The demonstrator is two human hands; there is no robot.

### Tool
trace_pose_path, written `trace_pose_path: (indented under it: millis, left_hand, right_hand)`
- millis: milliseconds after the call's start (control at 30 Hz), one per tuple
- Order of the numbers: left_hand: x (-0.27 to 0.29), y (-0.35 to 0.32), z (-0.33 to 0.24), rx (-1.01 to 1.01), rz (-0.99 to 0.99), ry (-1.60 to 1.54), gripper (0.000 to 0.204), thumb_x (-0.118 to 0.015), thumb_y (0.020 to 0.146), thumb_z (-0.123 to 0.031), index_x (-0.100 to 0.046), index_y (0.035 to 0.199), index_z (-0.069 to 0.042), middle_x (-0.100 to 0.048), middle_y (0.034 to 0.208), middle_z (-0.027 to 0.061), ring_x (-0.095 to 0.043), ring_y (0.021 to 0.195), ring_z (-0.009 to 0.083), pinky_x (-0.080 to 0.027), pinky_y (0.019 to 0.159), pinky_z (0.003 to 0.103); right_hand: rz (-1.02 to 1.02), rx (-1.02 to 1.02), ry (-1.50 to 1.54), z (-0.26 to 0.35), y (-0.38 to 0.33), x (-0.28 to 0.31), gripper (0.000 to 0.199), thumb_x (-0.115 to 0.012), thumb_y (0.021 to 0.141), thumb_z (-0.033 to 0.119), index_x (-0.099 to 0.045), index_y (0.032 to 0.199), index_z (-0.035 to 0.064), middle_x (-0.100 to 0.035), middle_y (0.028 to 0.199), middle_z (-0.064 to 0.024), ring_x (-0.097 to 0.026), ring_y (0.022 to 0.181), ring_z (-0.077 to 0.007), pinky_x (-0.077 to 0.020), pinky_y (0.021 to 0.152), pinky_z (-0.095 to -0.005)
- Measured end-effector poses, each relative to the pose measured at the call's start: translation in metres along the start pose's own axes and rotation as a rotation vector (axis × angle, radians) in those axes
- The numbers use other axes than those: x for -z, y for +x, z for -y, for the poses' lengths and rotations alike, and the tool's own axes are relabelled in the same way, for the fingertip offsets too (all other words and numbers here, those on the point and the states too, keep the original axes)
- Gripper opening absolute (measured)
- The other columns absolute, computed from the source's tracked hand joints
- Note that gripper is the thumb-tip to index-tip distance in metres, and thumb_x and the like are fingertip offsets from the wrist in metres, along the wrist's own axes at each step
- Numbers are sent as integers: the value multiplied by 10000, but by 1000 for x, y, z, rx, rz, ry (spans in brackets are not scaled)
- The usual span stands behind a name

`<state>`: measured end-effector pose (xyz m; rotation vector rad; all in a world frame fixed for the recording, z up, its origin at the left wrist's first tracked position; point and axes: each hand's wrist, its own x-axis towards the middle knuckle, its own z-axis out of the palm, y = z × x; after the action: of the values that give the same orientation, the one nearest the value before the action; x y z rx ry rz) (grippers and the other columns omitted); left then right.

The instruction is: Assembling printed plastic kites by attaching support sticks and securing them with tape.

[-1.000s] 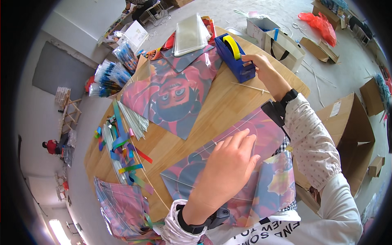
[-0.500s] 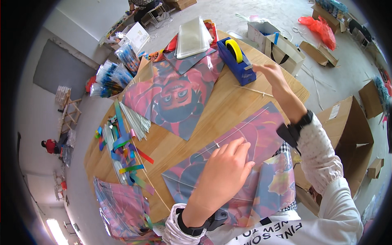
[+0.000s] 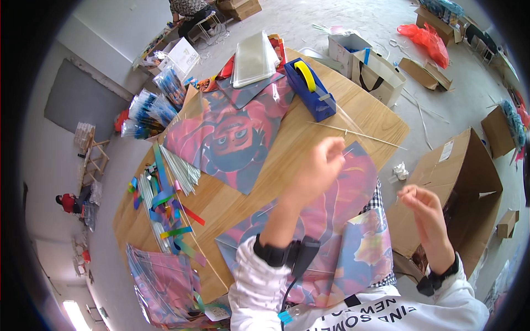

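Note:
A printed kite sheet point(image 3: 353, 176) in pink and blue lies at the table's near edge and over my lap, a thin rod along it. Above its far part is my left hand point(image 3: 317, 171), fingers bent but smeared by motion. My right hand point(image 3: 425, 207) is off to the right, beyond the table edge, with thumb and fingertips pinched together. Whatever they hold is too small to make out. A blue tape dispenser point(image 3: 311, 91) with a yellow roll stands farther back. Between it and the sheet lies a thin white stick point(image 3: 375, 139) with a small fitting.
Another printed kite sheet point(image 3: 232, 138) covers the table's far left, with clear plastic sleeves point(image 3: 254, 60) behind it. Coloured ribbons point(image 3: 171, 207) and white rods point(image 3: 179, 168) lie at left, above folded printed sheets point(image 3: 165, 281). A large cardboard box point(image 3: 436, 182) stands at right.
My right hand has left the tape dispenser and moved down and right, past the table edge. My left hand has lifted from the sheet's middle and shifted toward its far corner.

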<state>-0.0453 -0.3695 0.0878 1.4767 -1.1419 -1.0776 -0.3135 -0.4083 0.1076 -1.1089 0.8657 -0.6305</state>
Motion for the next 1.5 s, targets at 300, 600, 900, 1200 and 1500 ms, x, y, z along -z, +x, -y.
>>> trace_pose_path:
  millis: [300,600,900,1200,1500]
  left_hand:
    - [1,105,53,310,-382,-1050,260,-518,949,-274,-569,1068,-48,-638,1058,78,-610,1005,203,-472,851,347]
    - [-2,140,62,284,-414,-1026,317,-548,934,-321,-586,1042,-25,-654,1078,101,-622,1027,224,-486,867,340]
    - [-4,143,65,275,-441,-1010,250,-627,900,-306,-616,958,-63,-682,996,67,-648,972,208,-510,822,333]
    - [-11,146,53,376,-592,-864,176,-712,834,-281,-645,900,-132,-689,891,-17,-647,795,106,-441,673,261]
    - [-11,147,56,371,-659,-657,173,-746,805,-268,-660,865,-130,-677,847,-39,-607,740,58,-416,608,240]
  right_hand:
    - [-141,-90,22,-22,-45,20,114,-662,824,66,-578,754,34,-555,960,-34,-512,945,-123,-362,870,-263]
    - [-158,-50,-28,-37,-43,24,107,-655,797,38,-563,744,29,-534,953,-43,-494,974,-165,-363,897,-295]
    - [-107,-39,-56,-52,-47,28,101,-661,761,46,-570,723,28,-533,973,-57,-494,994,-189,-358,922,-326]
    - [-169,-65,-30,-50,-46,24,158,-683,759,106,-556,679,57,-549,970,-36,-496,1010,-168,-328,910,-298]
    - [-164,-78,-7,-50,-45,24,161,-687,766,103,-555,681,63,-550,973,-36,-495,1008,-158,-326,907,-296]
